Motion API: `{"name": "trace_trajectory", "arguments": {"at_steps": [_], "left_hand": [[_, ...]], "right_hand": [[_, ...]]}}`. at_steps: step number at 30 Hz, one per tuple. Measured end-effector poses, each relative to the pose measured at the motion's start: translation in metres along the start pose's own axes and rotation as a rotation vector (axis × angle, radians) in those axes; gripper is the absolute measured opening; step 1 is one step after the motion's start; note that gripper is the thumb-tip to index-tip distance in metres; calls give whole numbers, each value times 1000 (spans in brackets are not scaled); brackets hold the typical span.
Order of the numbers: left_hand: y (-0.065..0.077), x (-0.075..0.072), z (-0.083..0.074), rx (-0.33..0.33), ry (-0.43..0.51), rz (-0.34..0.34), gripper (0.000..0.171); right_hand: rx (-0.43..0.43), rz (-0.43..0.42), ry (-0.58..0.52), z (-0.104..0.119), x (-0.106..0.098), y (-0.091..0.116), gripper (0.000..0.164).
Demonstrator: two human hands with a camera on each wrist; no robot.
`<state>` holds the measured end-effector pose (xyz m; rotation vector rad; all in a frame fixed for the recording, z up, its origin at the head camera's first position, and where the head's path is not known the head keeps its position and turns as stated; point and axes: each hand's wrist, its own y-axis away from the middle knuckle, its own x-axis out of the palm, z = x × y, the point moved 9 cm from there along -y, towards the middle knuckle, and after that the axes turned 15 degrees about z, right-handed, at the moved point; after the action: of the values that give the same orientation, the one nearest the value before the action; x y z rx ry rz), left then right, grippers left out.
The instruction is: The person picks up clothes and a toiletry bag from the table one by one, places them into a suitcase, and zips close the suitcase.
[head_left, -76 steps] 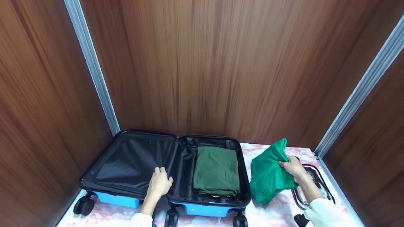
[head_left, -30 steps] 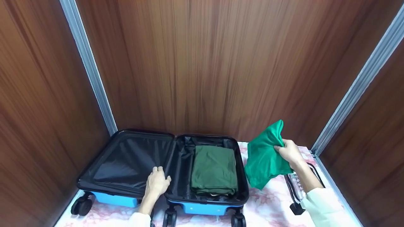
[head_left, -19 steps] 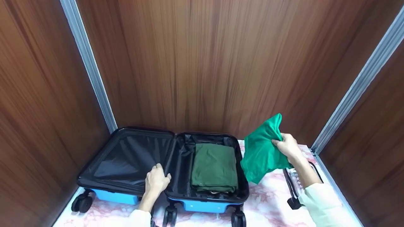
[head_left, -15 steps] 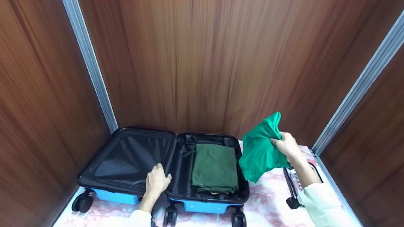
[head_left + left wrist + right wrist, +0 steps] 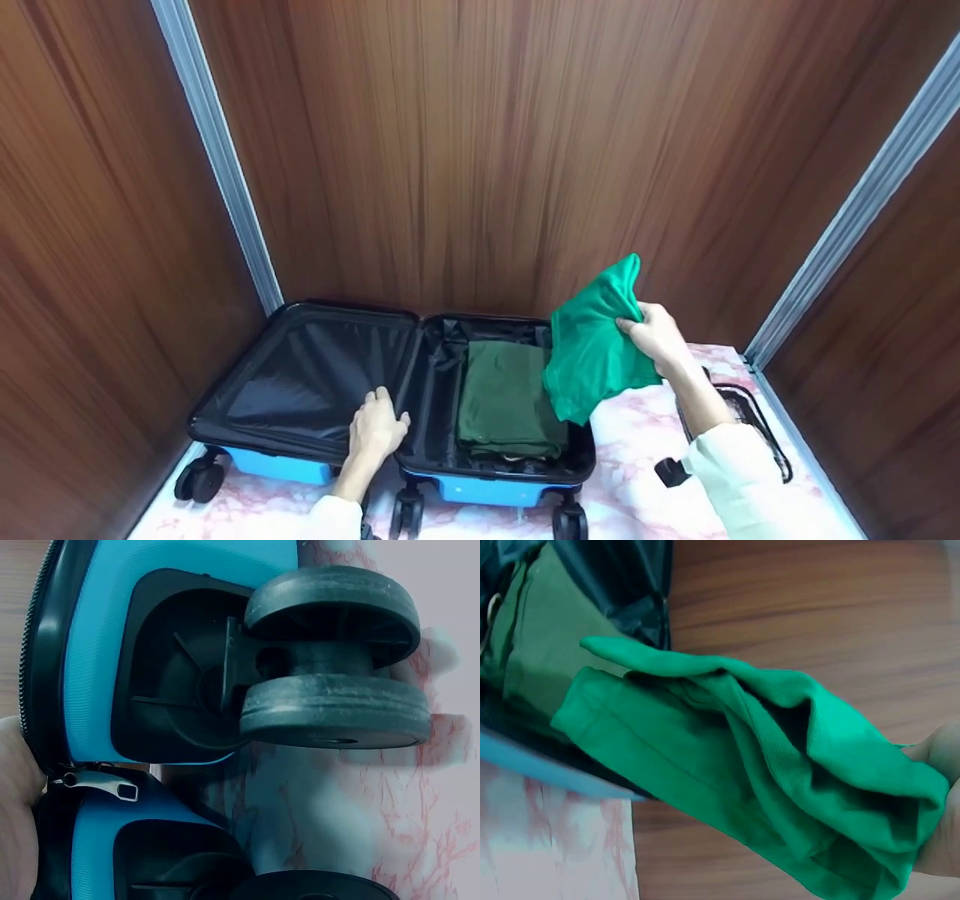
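Observation:
My right hand (image 5: 654,331) pinches a folded bright green garment (image 5: 596,349) at its right edge, the thumb on the near side. The cloth hangs tilted over the right rim of the open suitcase's right half. Under it, a folded dark green garment (image 5: 510,397) lies inside that half (image 5: 439,405), partly covered in the head view. The right wrist view shows the layered folds of the bright green cloth (image 5: 727,742). My left hand (image 5: 375,427) rests with relaxed fingers on the near inner edge of the suitcase's left half (image 5: 300,382), beside the hinge.
Black wheels (image 5: 201,480) and blue shell ends (image 5: 491,491) face the near side. A metal zipper pull (image 5: 112,786) hangs between the halves. To the right lies a clear pouch with black trim (image 5: 750,412), partly behind my forearm. Wood-patterned walls (image 5: 487,150) enclose the marbled surface (image 5: 637,465).
My right hand has raised the bright green garment from the right-hand surface and carried it left, over the suitcase's right rim. My left hand has stayed in place.

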<state>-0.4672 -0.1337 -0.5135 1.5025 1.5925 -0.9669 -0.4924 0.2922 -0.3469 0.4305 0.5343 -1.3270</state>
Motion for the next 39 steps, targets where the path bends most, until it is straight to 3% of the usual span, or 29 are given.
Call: {"name": "trace_trajectory", "arguments": {"at_steps": [7, 15, 27, 39], "left_hand": [[2, 1, -1, 29, 38, -7, 57], [3, -2, -9, 47, -13, -48, 51], [3, -2, -3, 31, 9, -20, 54], [5, -4, -1, 45, -9, -35, 52]], "right_hand": [[-30, 20, -43, 14, 16, -10, 12], [-46, 18, -50, 26, 30, -16, 10], [-39, 56, -66, 42, 72, -35, 8], [-51, 66, -176, 55, 112, -54, 11]]}}
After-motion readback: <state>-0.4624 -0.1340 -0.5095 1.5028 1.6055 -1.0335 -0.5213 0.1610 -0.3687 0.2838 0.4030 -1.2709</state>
